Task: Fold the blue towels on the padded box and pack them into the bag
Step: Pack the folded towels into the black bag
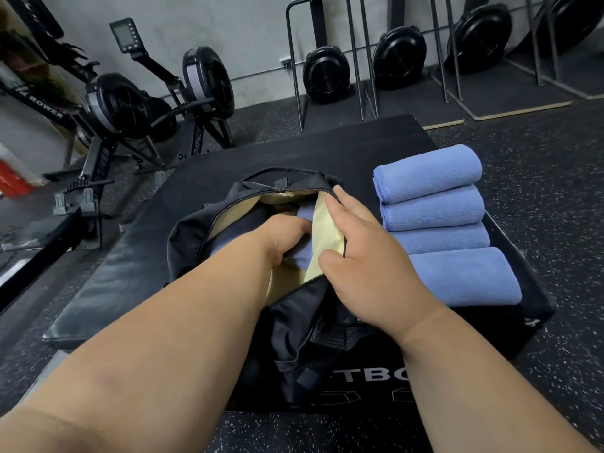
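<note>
A black bag (192, 230) with a cream lining lies unzipped on the padded black box (137, 266). My left hand (287, 238) reaches into the opening and grips a folded blue towel (302, 253) inside it; another bit of blue cloth shows deeper in the bag. My right hand (366, 253) holds the bag's right flap (327, 237) back, thumb hooked over the zipper edge and fingers lying along the flap. Several folded blue towels (431, 207) lie in a row on the box, to the right of the bag.
Rowing machines (130, 103) stand on the left beyond the box, and more stand upright along the back wall (327, 73). Speckled rubber floor (555, 178) surrounds the box. A red object (13, 179) sits at the far left edge.
</note>
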`<state>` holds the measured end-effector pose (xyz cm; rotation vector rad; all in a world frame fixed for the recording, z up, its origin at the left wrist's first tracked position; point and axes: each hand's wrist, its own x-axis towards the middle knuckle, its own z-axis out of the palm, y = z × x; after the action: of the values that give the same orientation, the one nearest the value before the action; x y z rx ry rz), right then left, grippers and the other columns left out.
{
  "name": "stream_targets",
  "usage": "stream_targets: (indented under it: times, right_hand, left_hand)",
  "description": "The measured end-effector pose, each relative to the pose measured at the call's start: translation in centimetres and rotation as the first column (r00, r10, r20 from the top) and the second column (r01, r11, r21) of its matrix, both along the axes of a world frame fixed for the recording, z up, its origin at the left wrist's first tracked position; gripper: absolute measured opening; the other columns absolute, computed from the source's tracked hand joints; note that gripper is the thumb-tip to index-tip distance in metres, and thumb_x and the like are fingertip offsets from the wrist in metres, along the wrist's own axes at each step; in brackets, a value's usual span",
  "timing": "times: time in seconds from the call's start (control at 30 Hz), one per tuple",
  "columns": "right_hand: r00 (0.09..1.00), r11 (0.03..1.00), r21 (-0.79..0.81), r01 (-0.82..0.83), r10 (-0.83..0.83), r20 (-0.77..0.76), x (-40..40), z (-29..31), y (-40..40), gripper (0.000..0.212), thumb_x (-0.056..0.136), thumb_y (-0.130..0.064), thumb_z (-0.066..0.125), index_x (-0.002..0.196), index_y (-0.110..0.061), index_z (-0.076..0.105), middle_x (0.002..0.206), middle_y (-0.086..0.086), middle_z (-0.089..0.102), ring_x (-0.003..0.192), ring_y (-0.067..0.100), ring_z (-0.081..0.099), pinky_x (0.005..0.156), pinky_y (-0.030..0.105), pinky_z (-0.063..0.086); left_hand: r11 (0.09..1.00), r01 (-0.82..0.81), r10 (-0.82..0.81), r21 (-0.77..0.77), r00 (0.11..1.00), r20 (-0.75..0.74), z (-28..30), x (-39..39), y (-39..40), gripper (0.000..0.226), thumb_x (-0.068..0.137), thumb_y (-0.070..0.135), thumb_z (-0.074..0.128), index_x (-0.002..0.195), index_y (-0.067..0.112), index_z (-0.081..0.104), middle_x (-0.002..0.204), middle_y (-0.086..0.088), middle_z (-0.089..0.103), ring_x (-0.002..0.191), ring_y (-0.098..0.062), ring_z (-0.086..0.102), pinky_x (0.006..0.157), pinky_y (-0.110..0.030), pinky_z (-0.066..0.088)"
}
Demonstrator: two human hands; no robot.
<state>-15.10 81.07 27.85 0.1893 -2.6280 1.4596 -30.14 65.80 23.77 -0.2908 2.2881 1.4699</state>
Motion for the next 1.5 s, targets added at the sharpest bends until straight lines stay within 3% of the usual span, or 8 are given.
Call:
stream_targets:
  times: [0.23, 0.37, 0.5, 0.7, 0.87, 1.2, 1.4, 1.5]
  right_hand:
    - [1.000, 0.999, -0.033, -0.014, 0.014, 0.013, 1.0, 0.3, -0.3, 0.080, 0.093, -0.019, 0.050, 0.166, -0.038, 0.024, 0.168, -0.037, 0.002, 0.153, 0.000, 0.025, 0.118, 0.030, 0.035]
    - [1.000, 1.000, -0.019, -0.005, 0.005, 0.021, 1.5, 0.0, 0.0, 0.078, 0.094, -0.026, 0.051, 0.165, -0.041, 0.025, 0.169, -0.036, 0.002, 0.148, 0.003, 0.035, 0.112, 0.027, 0.038]
    - [1.000, 0.996, -0.087, -0.006, 0.005, -0.008, 2.0, -0.4, 0.3, 0.070, 0.095, -0.035, 0.053, 0.159, -0.052, 0.031, 0.166, -0.036, 0.010, 0.105, 0.012, 0.059, 0.108, 0.036, 0.047]
    - [0.970, 0.948, -0.213, 0.235, -0.243, -0.014, 2.3, -0.4, 3.2, 0.050, 0.100, -0.031, 0.052, 0.149, -0.040, 0.054, 0.146, -0.023, 0.053, 0.113, -0.001, 0.058, 0.108, 0.032, 0.044]
    - [0.914, 0.914, 0.075, 0.399, -0.403, 0.055, 2.5, -1.4, 7.6, 0.052, 0.099, -0.018, 0.047, 0.149, -0.030, 0.054, 0.143, -0.003, 0.061, 0.128, 0.025, 0.054, 0.099, 0.039, 0.044]
    - [0.849, 0.802, 0.527, 0.279, -0.463, 0.255, 2.6, -4.1, 11.8, 0.054, 0.099, -0.042, 0.049, 0.153, -0.033, 0.048, 0.159, 0.006, 0.043, 0.142, 0.036, 0.038, 0.118, 0.051, 0.029]
    - [0.815, 0.839, 0.513, 0.184, -0.422, 0.397, 3.3, -3.7, 13.3, 0.058, 0.093, -0.057, 0.051, 0.145, -0.032, 0.052, 0.139, 0.010, 0.043, 0.126, 0.039, 0.052, 0.100, 0.045, 0.044]
    - [0.781, 0.844, 0.522, 0.124, -0.407, 0.473, 3.2, -3.4, 13.4, 0.053, 0.089, -0.061, 0.051, 0.126, -0.024, 0.059, 0.116, 0.006, 0.045, 0.106, 0.030, 0.058, 0.084, 0.040, 0.046]
  left_hand:
    - [0.967, -0.137, 0.119, -0.216, 0.988, -0.096, -0.3, 0.9, -2.2, 0.057, 0.073, 0.047, 0.081, 0.108, 0.003, 0.075, 0.103, -0.012, 0.077, 0.097, -0.033, 0.073, 0.093, -0.042, 0.059]
    - [0.960, -0.144, 0.110, -0.241, 0.983, -0.147, 1.3, 2.7, -2.8, 0.014, 0.093, 0.022, 0.070, 0.084, 0.011, 0.066, 0.085, -0.011, 0.066, 0.073, -0.026, 0.056, 0.068, -0.036, 0.047]
    - [0.965, -0.170, 0.108, -0.198, 0.951, -0.289, 4.0, 5.7, -2.9, 0.006, 0.095, 0.016, 0.068, 0.099, 0.020, 0.069, 0.089, -0.003, 0.067, 0.075, -0.022, 0.056, 0.059, -0.025, 0.044]
    - [0.969, -0.163, 0.039, -0.185, 0.841, -0.539, 9.4, 12.8, -1.0, 0.015, 0.098, 0.024, 0.064, 0.107, 0.032, 0.072, 0.086, 0.014, 0.070, 0.055, -0.001, 0.056, 0.054, -0.013, 0.047]
    - [0.968, -0.106, -0.068, -0.227, 0.760, -0.646, 10.6, 18.0, 3.2, 0.015, 0.095, 0.023, 0.063, 0.102, 0.034, 0.071, 0.075, 0.024, 0.069, 0.059, 0.002, 0.059, 0.061, -0.018, 0.045]
    - [0.935, 0.214, -0.283, -0.282, 0.931, -0.232, 1.2, 19.3, 10.7, 0.033, 0.090, 0.033, 0.067, 0.120, 0.022, 0.069, 0.096, 0.006, 0.075, 0.069, -0.008, 0.059, 0.068, -0.024, 0.045]
    - [0.999, -0.028, 0.028, 0.031, 0.999, -0.019, -1.1, 17.8, 13.1, 0.024, 0.081, 0.041, 0.063, 0.092, 0.019, 0.060, 0.080, -0.001, 0.064, 0.069, -0.025, 0.058, 0.067, -0.034, 0.045]
    - [0.957, -0.184, 0.161, 0.225, 0.980, 0.116, -0.9, 17.3, 13.7, 0.042, 0.089, 0.043, 0.067, 0.120, 0.015, 0.063, 0.112, -0.012, 0.074, 0.073, -0.022, 0.063, 0.066, -0.032, 0.054]
